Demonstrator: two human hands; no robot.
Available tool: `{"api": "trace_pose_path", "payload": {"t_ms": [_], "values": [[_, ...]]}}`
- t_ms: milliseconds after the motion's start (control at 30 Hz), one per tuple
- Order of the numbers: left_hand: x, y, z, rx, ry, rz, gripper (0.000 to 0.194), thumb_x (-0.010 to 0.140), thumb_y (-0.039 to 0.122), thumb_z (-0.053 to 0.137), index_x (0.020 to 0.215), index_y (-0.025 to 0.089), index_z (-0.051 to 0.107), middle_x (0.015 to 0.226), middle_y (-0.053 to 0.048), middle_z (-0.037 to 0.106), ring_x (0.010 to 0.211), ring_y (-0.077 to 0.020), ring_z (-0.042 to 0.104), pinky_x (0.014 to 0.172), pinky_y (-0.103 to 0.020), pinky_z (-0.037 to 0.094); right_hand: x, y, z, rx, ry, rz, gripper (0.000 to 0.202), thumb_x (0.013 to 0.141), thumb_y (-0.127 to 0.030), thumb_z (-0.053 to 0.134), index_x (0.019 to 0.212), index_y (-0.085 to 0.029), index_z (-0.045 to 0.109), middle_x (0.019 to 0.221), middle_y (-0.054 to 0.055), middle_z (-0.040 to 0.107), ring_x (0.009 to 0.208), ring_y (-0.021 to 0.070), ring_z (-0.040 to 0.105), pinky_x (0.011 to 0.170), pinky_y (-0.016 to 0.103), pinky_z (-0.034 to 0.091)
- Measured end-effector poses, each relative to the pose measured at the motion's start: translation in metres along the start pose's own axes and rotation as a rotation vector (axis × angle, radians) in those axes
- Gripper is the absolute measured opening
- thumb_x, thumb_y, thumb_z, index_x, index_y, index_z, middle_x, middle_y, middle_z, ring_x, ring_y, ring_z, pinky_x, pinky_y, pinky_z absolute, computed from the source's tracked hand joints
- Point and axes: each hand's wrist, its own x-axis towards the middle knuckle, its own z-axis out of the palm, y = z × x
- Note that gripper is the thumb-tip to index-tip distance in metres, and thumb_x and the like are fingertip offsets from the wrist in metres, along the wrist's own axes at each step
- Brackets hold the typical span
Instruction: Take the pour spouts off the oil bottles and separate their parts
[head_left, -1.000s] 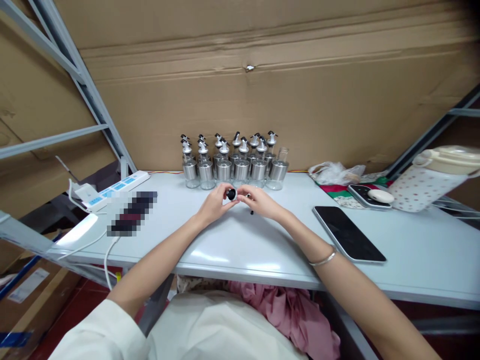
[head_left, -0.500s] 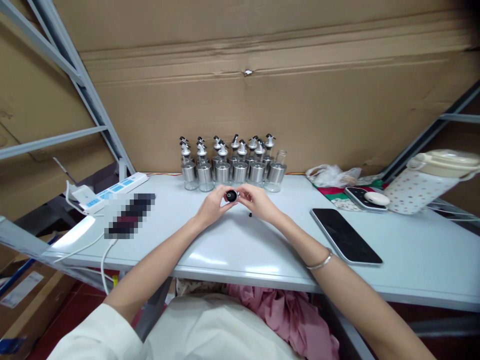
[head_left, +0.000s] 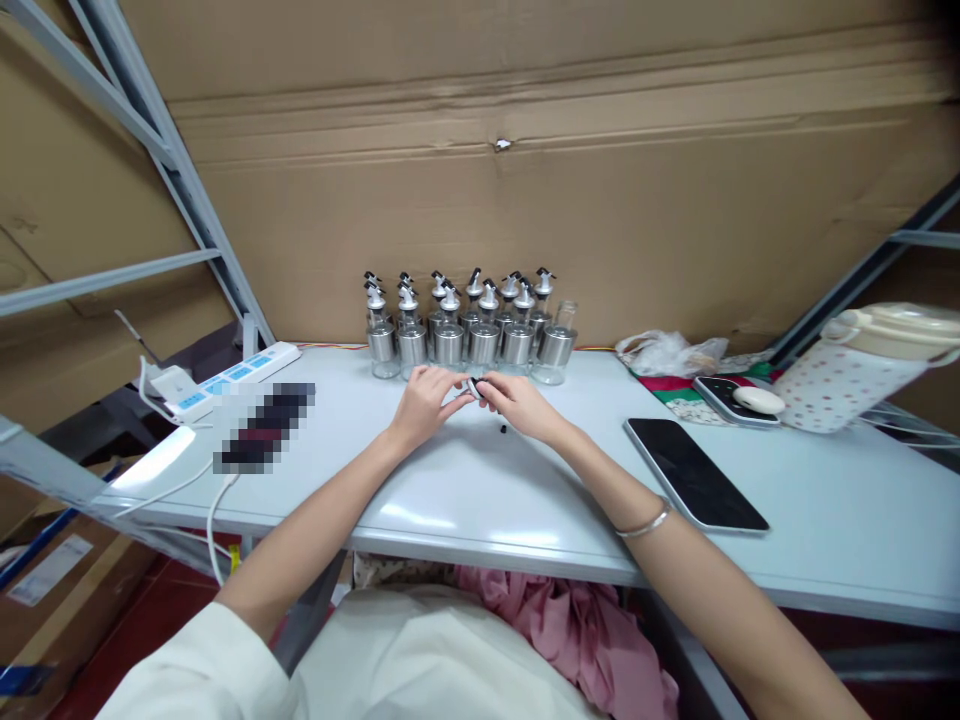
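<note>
Between the fingertips of both hands is a small silver-and-black pour spout [head_left: 473, 388], partly hidden by the fingers. My left hand [head_left: 426, 402] grips its silver side, while my right hand [head_left: 519, 404] pinches the black part. A tiny black piece [head_left: 503, 429] lies on the table just below my right hand. Behind the hands stand several glass bottles with steel sleeves [head_left: 448, 345], topped by silver-and-black spouts. At the right end of the front row, one glass bottle [head_left: 555, 348] has an open neck with no spout on it.
On the right of the white table [head_left: 480, 500] lie a black-screened phone [head_left: 696, 474], a device with a white oval case [head_left: 757, 400], a plastic bag [head_left: 667, 352] and a dotted jug [head_left: 840, 375]. A power strip [head_left: 240, 378] sits at left, with a cable near a blurred dark object [head_left: 264, 430].
The spout has been turned: its dark round end faced me before, and now its side shows. My right fingers have closed over the black part.
</note>
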Motion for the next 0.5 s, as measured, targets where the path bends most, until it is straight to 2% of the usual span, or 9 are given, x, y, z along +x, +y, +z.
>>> {"api": "trace_pose_path", "payload": {"t_ms": [100, 200, 300, 400, 500], "values": [[0.0023, -0.0020, -0.0066, 0.037, -0.014, -0.033, 0.028, 0.095, 0.034, 0.038, 0.089, 0.018, 0.060, 0.085, -0.004, 0.067, 0.084, -0.0165, 0.057, 0.086, -0.034, 0.032, 0.0004, 0.0018, 0.0003, -0.043, -0.011, 0.009, 0.033, 0.086, -0.039, 0.040, 0.062, -0.018, 0.048, 0.057, 0.000, 0.055, 0.054, 0.0109, 0.047, 0.057, 0.023, 0.034], [0.0031, -0.0045, -0.0103, -0.002, -0.037, -0.040, 0.031, 0.094, 0.040, 0.039, 0.092, 0.016, 0.059, 0.086, -0.005, 0.066, 0.084, -0.0165, 0.057, 0.081, -0.032, 0.034, 0.0008, 0.0023, 0.0027, -0.055, 0.001, -0.012, 0.033, 0.087, -0.040, 0.038, 0.063, -0.019, 0.047, 0.057, -0.001, 0.052, 0.054, 0.0108, 0.045, 0.057, 0.024, 0.032], [0.0026, -0.0060, -0.0083, -0.032, -0.117, 0.002, 0.034, 0.090, 0.047, 0.044, 0.092, 0.016, 0.058, 0.086, -0.005, 0.064, 0.084, -0.0171, 0.056, 0.080, -0.031, 0.034, 0.0014, 0.0018, 0.0033, -0.043, 0.068, -0.019, 0.031, 0.089, -0.039, 0.032, 0.067, -0.020, 0.043, 0.060, -0.001, 0.050, 0.057, 0.0117, 0.045, 0.060, 0.025, 0.033], [0.0013, -0.0063, -0.0035, -0.030, -0.188, 0.009, 0.036, 0.093, 0.045, 0.038, 0.083, 0.017, 0.057, 0.081, -0.004, 0.062, 0.078, -0.0159, 0.054, 0.080, -0.031, 0.034, 0.0010, 0.0007, 0.0026, -0.027, 0.094, 0.001, 0.032, 0.090, -0.040, 0.028, 0.065, -0.021, 0.038, 0.058, -0.003, 0.045, 0.057, 0.0121, 0.042, 0.060, 0.025, 0.033], [-0.0002, -0.0050, -0.0009, -0.072, -0.170, -0.059, 0.039, 0.095, 0.044, 0.029, 0.082, 0.017, 0.053, 0.078, -0.003, 0.059, 0.073, -0.0154, 0.052, 0.078, -0.030, 0.036, -0.0001, -0.0005, 0.0042, 0.036, 0.068, 0.007, 0.032, 0.088, -0.044, 0.032, 0.066, -0.021, 0.037, 0.058, -0.004, 0.040, 0.056, 0.0115, 0.039, 0.057, 0.025, 0.032]]}}
